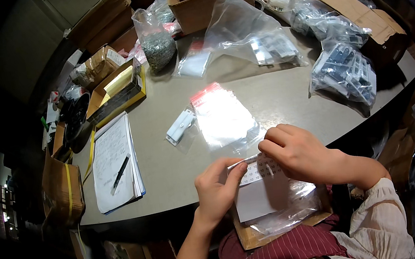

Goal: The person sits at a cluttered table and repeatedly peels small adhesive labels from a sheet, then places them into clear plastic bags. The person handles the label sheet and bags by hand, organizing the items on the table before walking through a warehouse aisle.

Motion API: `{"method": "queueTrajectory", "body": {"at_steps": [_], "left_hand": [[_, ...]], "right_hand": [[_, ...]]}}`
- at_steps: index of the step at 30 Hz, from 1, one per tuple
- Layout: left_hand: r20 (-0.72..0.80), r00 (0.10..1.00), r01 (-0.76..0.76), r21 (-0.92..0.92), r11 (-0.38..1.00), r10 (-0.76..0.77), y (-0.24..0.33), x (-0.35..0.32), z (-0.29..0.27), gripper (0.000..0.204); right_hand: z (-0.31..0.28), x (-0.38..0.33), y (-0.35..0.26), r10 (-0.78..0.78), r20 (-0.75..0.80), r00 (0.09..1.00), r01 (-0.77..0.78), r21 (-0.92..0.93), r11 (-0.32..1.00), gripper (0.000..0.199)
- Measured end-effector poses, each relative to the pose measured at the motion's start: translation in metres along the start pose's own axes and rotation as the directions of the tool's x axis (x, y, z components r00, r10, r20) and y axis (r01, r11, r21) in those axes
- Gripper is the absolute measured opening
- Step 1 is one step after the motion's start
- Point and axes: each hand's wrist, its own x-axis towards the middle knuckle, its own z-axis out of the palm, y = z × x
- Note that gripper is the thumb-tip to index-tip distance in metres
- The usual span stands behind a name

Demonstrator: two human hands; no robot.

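Observation:
A white sticker sheet (261,198) with rows of small printed labels along its top part is held over my lap. My left hand (212,188) grips its upper left edge, thumb on top of the labels. At the upper right edge, my right hand (298,153) is closed in a pinch on the sheet; its fingertips are partly hidden. Under the sheet, clear plastic bags (299,202) lie in an open cardboard box (247,239). Just beyond my hands, a stack of clear zip bags with red tops (220,115) lies on the table beside a small white plastic part (181,126) in a bag.
To the left lie a notebook (111,164) with a pen (121,174) and a yellow-black tray (116,94). A bag of small metal pieces (157,47), a large clear bag (236,22) and a cardboard box (209,0) stand behind. Bagged dark parts (344,74) sit on the right.

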Motion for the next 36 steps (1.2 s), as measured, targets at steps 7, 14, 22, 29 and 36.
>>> {"method": "queueTrajectory", "body": {"at_steps": [7,14,22,29,36], "left_hand": [[-0.037,0.995,0.088,-0.035,0.996,-0.089,0.002,-0.001,-0.002,0.013],[0.079,0.923,-0.372,0.427,0.824,0.376,0.005,-0.007,-0.008,0.014],[0.261,0.843,-0.535,0.330,0.778,0.470,0.014,-0.031,0.038,0.015],[0.193,0.899,-0.422,0.132,0.897,0.394,0.010,-0.024,0.022,0.016],[0.298,0.875,-0.466,0.300,0.832,0.382,0.004,0.019,-0.017,0.012]], "right_hand": [[0.012,-0.011,0.005,-0.195,-0.087,0.977,0.197,0.015,0.980,0.040],[-0.023,-0.009,0.027,0.211,0.030,0.977,-0.184,0.615,0.767,0.013],[0.014,0.015,0.045,0.137,0.257,0.957,-0.246,0.458,0.854,0.020],[0.006,0.018,0.034,0.228,0.253,0.940,-0.263,0.111,0.958,0.039],[-0.039,0.012,0.028,0.123,0.586,0.801,-0.277,0.179,0.944,0.047]]}}
